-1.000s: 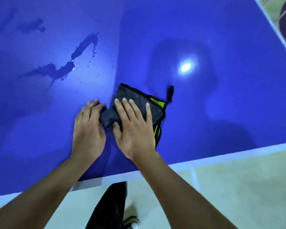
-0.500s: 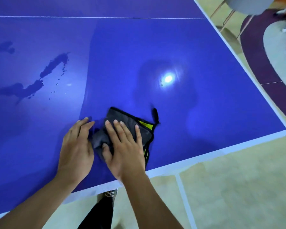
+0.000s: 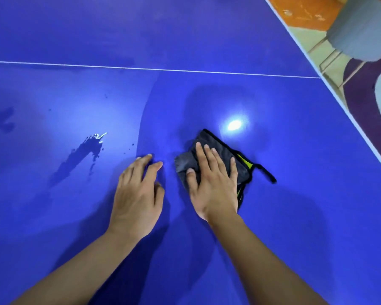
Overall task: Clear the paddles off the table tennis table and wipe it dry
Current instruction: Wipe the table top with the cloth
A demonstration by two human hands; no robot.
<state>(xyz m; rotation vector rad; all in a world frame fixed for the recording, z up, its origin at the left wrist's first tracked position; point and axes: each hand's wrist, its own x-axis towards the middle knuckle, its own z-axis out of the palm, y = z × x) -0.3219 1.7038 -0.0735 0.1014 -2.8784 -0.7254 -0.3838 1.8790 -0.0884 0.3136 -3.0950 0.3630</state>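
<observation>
Lying folded under the right hand [image 3: 213, 186] — fingers straight, palm pressing down — the grey cloth [image 3: 223, 151] sits on the blue table [image 3: 306, 205], short of its white line [image 3: 185, 71] and well in from the right edge; soft, light, likely absorbent, best driven flat-palmed rather than pinched. Left hand [image 3: 136, 199] flat and empty just beside it, a puddle [image 3: 84, 154] farther left unwiped. Half a second earlier that hand touched the cloth; now apart.
</observation>
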